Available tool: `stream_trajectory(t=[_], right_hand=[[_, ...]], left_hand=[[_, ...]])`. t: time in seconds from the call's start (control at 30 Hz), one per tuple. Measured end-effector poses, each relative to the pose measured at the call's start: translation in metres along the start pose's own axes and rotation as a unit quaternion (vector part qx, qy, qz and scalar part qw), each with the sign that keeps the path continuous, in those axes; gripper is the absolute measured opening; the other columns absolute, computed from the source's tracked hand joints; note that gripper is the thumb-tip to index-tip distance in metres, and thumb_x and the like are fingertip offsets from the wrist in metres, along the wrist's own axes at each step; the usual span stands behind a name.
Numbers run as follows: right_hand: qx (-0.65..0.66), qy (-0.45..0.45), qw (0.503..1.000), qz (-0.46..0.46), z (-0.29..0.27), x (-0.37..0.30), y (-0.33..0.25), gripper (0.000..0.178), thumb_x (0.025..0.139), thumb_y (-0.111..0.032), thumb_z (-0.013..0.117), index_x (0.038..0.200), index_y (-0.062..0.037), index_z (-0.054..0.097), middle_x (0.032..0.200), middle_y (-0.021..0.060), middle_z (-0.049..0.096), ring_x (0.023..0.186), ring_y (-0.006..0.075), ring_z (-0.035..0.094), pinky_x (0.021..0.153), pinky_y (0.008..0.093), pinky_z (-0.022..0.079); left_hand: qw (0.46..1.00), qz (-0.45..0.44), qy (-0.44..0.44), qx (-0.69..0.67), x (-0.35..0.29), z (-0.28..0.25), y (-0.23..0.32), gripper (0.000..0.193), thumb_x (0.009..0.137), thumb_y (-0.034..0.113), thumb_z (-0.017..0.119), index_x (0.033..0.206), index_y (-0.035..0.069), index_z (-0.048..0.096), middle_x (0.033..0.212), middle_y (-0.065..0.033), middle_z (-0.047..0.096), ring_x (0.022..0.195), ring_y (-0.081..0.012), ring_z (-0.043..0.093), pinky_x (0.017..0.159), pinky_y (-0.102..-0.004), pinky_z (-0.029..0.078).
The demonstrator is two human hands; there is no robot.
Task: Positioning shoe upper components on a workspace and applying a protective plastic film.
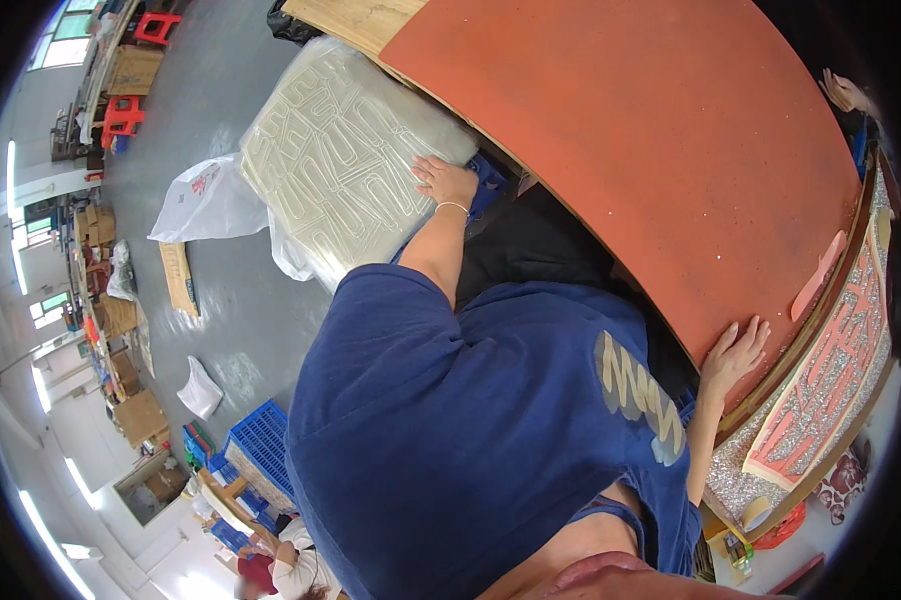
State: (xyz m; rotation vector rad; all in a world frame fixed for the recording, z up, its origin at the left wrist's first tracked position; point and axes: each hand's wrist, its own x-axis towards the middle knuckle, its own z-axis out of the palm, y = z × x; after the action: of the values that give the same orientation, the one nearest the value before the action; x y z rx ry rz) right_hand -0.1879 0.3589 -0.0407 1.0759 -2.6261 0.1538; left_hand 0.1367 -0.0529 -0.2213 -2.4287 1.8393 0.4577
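Note:
My left hand (442,186), with a thin bracelet at the wrist, lies with fingers extended on a plastic-wrapped stack of clear molded sheets (335,165). Looped and elongated shapes are pressed into the top sheet. Beneath the stack, part of a blue crate (487,188) shows. On my other side, my right hand (736,357) rests on the reddish-brown tabletop (630,150), fingers spread and holding nothing. A pink strip (818,278) lies near it, along the table's right edge.
Beyond that edge is a glittery board with a pink patterned sheet (820,385) and a tape roll (756,513). Another person's hand (846,93) shows at far right. A white plastic bag (210,200), cardboard piece (178,278) and blue crate (262,450) are on the left.

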Motion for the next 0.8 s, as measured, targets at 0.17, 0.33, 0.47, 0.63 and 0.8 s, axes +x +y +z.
stream_trajectory(t=[0.17, 0.33, 0.47, 0.63, 0.8], right_hand=[[0.004, 0.007, 1.0, 0.005, -0.002, -0.001, 0.002, 0.046, 0.097, -0.031, 0.042, 0.134, -0.0046, 0.042, 0.142, 0.019, 0.035, 0.134, 0.0323, 0.03, 0.107, 0.0531, 0.02], [0.007, 0.003, 1.0, 0.01, -0.003, 0.0, 0.0, 0.045, 0.097, -0.031, 0.043, 0.134, -0.0044, 0.042, 0.141, 0.0191, 0.037, 0.133, 0.0331, 0.032, 0.106, 0.0532, 0.021], [-0.081, -0.057, 0.995, -0.025, -0.017, 0.011, -0.006, 0.04, 0.095, -0.026, 0.046, 0.127, -0.0018, 0.048, 0.135, 0.0197, 0.044, 0.128, 0.0342, 0.039, 0.104, 0.0526, 0.026], [0.144, -0.146, 0.976, -0.075, -0.093, 0.069, -0.085, 0.028, 0.093, -0.016, 0.051, 0.115, -0.0006, 0.058, 0.124, 0.017, 0.055, 0.118, 0.0296, 0.05, 0.099, 0.0431, 0.037], [0.576, -0.424, 0.682, -0.154, -0.083, 0.096, -0.248, 0.02, 0.091, -0.011, 0.054, 0.105, 0.0018, 0.062, 0.1, 0.0131, 0.064, 0.09, 0.0195, 0.061, 0.079, 0.0293, 0.048]], left_hand=[[0.997, -0.003, -0.048, -0.053, -0.014, -0.022, 0.013, 0.097, 0.072, 0.031, 0.068, 0.141, -0.007, 0.011, 0.151, -0.0251, 0.001, 0.14, -0.042, -0.001, 0.11, -0.058, 0.008], [0.996, -0.021, -0.084, -0.01, -0.01, -0.039, 0.031, 0.097, 0.074, 0.032, 0.068, 0.141, -0.007, 0.01, 0.15, -0.0263, 0.001, 0.138, -0.0448, 0.003, 0.107, -0.0605, 0.017], [0.994, -0.007, -0.074, 0.078, 0.026, -0.022, 0.019, 0.077, 0.073, 0.028, 0.068, 0.13, -0.012, 0.036, 0.139, -0.0313, 0.032, 0.133, -0.04, 0.031, 0.098, -0.0535, 0.038], [0.962, 0.119, -0.244, 0.035, 0.04, -0.096, -0.004, 0.033, 0.07, 0.02, 0.069, 0.086, -0.008, 0.063, 0.092, -0.0288, 0.062, 0.095, -0.0271, 0.064, 0.077, -0.0303, 0.051], [0.916, 0.139, -0.377, -0.013, 0.054, -0.131, -0.053, 0.027, 0.071, 0.017, 0.072, 0.079, -0.007, 0.066, 0.081, -0.0196, 0.067, 0.079, -0.0189, 0.067, 0.067, -0.028, 0.053]])
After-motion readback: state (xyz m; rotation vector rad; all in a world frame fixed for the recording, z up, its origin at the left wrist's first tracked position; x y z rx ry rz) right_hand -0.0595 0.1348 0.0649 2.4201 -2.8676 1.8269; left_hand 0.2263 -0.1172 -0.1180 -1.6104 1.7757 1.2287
